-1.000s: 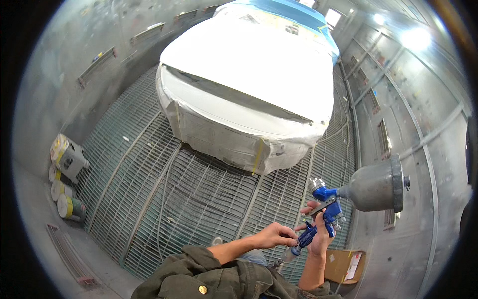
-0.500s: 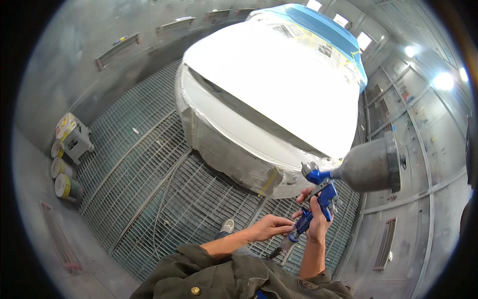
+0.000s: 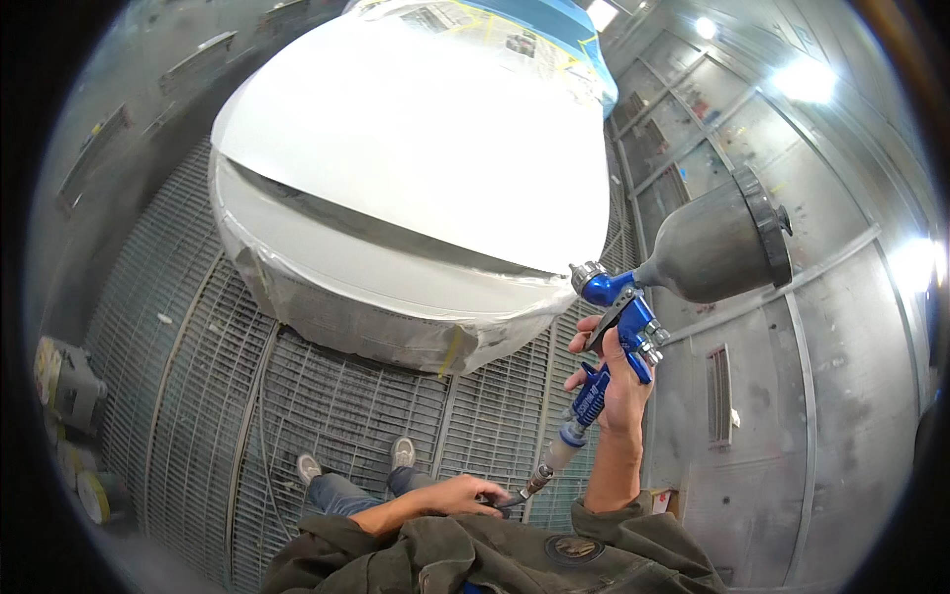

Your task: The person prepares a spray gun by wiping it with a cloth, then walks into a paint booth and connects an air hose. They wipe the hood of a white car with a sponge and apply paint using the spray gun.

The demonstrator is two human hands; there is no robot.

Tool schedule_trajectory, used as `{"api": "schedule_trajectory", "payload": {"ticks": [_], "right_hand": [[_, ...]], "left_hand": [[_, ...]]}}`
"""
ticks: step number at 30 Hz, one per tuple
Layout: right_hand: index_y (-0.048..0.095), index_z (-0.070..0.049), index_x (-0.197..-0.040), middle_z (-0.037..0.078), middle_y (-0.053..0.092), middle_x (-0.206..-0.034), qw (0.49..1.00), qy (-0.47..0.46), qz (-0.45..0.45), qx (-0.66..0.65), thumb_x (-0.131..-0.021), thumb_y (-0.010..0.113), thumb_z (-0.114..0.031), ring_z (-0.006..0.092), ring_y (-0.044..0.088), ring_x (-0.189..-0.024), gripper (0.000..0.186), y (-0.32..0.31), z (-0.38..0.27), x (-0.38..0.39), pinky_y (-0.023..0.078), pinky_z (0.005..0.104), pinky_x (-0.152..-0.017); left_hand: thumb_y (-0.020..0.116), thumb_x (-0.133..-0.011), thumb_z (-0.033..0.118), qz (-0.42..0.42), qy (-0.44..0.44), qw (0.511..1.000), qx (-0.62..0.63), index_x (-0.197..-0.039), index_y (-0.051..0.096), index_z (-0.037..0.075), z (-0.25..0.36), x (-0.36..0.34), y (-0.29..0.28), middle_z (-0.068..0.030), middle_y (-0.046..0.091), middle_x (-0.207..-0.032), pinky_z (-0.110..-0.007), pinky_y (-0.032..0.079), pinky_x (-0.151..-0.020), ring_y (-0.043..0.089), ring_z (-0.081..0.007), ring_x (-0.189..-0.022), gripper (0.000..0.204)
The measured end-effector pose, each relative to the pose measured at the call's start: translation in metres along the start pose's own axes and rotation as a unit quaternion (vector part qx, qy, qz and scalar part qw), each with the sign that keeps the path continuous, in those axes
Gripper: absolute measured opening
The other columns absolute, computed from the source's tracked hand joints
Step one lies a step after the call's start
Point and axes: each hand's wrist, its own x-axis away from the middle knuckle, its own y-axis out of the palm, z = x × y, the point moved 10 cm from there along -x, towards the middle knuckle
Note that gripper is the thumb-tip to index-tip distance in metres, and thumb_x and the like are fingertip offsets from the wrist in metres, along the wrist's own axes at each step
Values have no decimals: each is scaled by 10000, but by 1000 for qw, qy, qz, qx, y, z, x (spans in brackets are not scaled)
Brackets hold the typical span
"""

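In my right hand (image 3: pixel 625 394) is a blue paint spray gun (image 3: pixel 633 322), held around its handle and tilted sideways. Its grey paint cup (image 3: pixel 714 246) leans out to the right, and the silver nozzle end points left towards the car. A clear inline filter (image 3: pixel 562 452) hangs below the handle, joined to a metal coupling (image 3: pixel 538 479). My left hand (image 3: pixel 463 495) is closed on the dark air hose (image 3: pixel 514 500) just below that coupling. A car with a white hood (image 3: pixel 426 148) stands in front of me, its bumper wrapped in masking film (image 3: pixel 356 322).
Slatted metal grating (image 3: pixel 327 396) forms the floor, with a hose lying across it. Paint cans (image 3: pixel 99 497) and a grey jerrycan (image 3: pixel 71 386) stand by the left wall. A metal-panelled wall (image 3: pixel 752 475) rises close on my right. Blue covering (image 3: pixel 534 15) lies over the car's far part.
My left hand has moved down from the gun's handle to the hose below it. My view has turned right, and the gun now sits higher in it.
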Motion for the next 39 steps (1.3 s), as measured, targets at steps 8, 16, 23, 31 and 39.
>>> {"api": "schedule_trajectory", "payload": {"ticks": [8, 16, 23, 31, 39], "right_hand": [[572, 14, -1104, 146, 626, -1046, 995, -7, 95, 13, -970, 589, -174, 194, 623, -894, 231, 47, -31, 32, 585, 295, -477], [517, 67, -1138, 190, 578, -1068, 987, -31, 154, -15, -953, 541, -136, 234, 608, -886, 276, 79, -63, 96, 576, 294, -439], [531, 94, -1126, 223, 574, -1052, 990, -46, 124, -40, -919, 585, -142, 235, 617, -881, 319, 81, -80, 124, 592, 287, -442], [529, 121, -1144, 235, 581, -1100, 989, -47, 121, -71, -924, 596, -148, 242, 622, -883, 354, 71, -79, 131, 596, 279, -451], [382, 154, -1274, 220, 482, -1216, 990, -57, 97, -79, -954, 545, -123, 290, 586, -903, 454, 60, -78, 140, 583, 279, -415]], "left_hand": [[682, -831, 372, -84, -163, 950, -253, -1047, 687, 113, -152, 115, -36, -155, 697, -1000, -446, 513, -792, 652, -356, -958, 338], [564, -981, 396, -17, -168, 959, -227, -874, 603, 77, -233, 269, -67, -160, 529, -700, -488, 389, -622, 508, -354, -659, 339], [641, -900, 320, 30, -198, 956, -216, -802, 612, 112, -199, 267, -83, -129, 564, -617, -479, 426, -595, 582, -375, -655, 232], [631, -888, 285, 30, -211, 945, -249, -860, 638, 76, -193, 253, -90, -182, 620, -728, -499, 440, -647, 601, -404, -738, 211], [622, -901, 302, 40, -200, 943, -261, -858, 620, 49, -183, 243, -93, -209, 623, -756, -509, 446, -664, 602, -430, -772, 257]]}}
